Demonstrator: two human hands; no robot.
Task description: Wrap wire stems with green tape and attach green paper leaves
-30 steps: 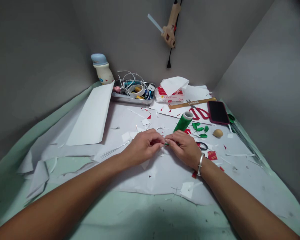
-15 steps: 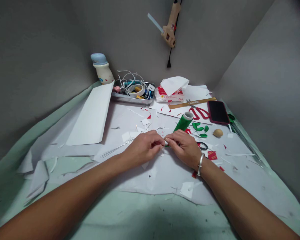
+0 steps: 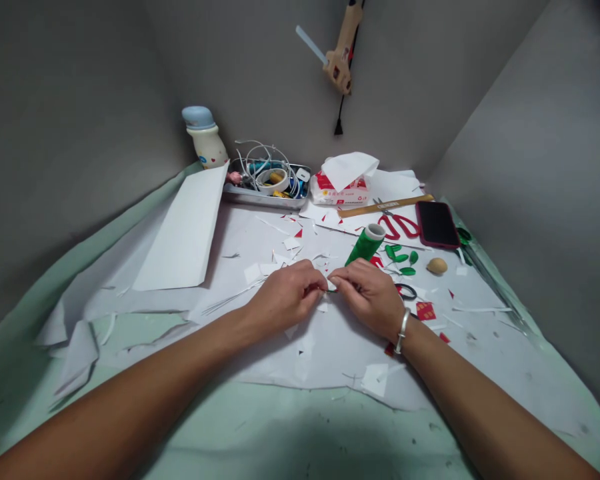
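Observation:
My left hand (image 3: 294,295) and my right hand (image 3: 369,293) are close together over the white paper, each closed in a pinch. A thin dark green strand (image 3: 332,291) spans the small gap between their fingertips; its exact kind is too small to tell. Just behind my right hand a spool of green thread (image 3: 364,245) leans to the right, its lower end hidden by the hand. Several small green leaf shapes (image 3: 401,258) on pale stems lie to the right of the spool. A black scissor-like loop (image 3: 407,291) shows beside my right wrist.
Paper scraps and white strips (image 3: 235,298) litter the paper sheet. Behind are a metal tray (image 3: 265,199) of supplies, a tissue pack (image 3: 340,193), a wooden ruler (image 3: 385,206), red-handled scissors (image 3: 409,227) and a phone (image 3: 437,225). A folded white card (image 3: 180,233) stands left; a glue gun (image 3: 339,63) hangs behind.
My fingertips have drawn slightly apart, showing a little more of the thin strand between them. The spool top has tilted or shifted slightly left.

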